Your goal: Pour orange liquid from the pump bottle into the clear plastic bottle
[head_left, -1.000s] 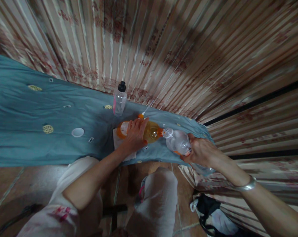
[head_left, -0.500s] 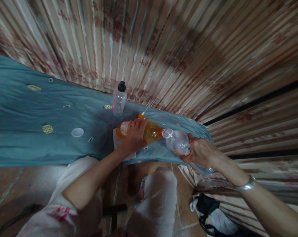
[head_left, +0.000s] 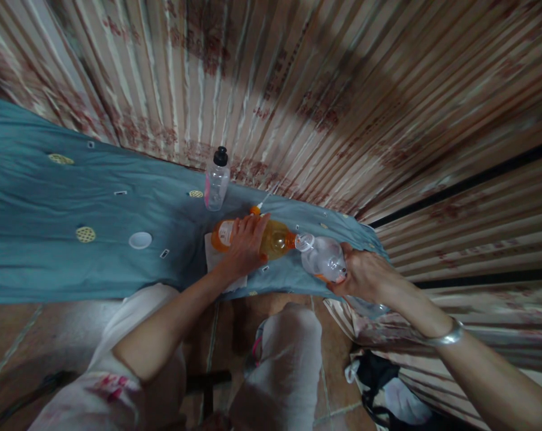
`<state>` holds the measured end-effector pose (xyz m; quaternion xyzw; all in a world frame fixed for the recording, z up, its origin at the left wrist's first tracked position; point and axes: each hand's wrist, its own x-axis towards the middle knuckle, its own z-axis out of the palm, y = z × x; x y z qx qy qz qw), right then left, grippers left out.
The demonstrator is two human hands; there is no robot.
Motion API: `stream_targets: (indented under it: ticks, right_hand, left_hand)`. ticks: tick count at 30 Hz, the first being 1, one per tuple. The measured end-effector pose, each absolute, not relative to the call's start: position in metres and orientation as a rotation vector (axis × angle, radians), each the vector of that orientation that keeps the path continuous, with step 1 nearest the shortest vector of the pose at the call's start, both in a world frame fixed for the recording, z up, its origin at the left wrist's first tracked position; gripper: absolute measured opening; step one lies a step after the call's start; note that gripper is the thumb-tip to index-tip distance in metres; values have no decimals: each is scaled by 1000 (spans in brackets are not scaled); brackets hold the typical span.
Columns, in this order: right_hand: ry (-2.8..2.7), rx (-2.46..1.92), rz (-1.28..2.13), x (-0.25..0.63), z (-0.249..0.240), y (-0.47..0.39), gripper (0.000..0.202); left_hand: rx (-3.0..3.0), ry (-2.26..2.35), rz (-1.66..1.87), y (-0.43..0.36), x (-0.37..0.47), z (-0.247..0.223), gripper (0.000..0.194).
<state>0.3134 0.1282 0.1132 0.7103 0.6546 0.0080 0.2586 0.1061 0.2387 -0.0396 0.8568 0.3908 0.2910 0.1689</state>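
My left hand (head_left: 248,242) is wrapped round the middle of an orange bottle (head_left: 277,239) that lies tilted on its side, its neck pointing right. A clear plastic bottle (head_left: 323,257) is gripped in my right hand (head_left: 365,272), its mouth facing left against the orange bottle's neck. The two openings meet or nearly meet; whether liquid passes between them I cannot tell. Behind my left hand lies an orange cap with a white nozzle (head_left: 256,209). Under the orange bottle is a folded white cloth or tissue (head_left: 214,257).
A clear squeeze bottle with a black cap (head_left: 217,182) stands at the back of the blue cloth surface (head_left: 113,269). A round white lid (head_left: 140,240) lies to the left. Pleated curtains (head_left: 271,90) hang behind and at right; a dark bag (head_left: 378,374) sits on the floor.
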Motion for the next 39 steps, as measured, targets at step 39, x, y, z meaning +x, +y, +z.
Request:
stream_targets:
  ticks: [39]
  right_hand:
    - [1745,1920,2,309,116,128,51]
  left_hand:
    - [2446,1089,827,239,106,-36,90]
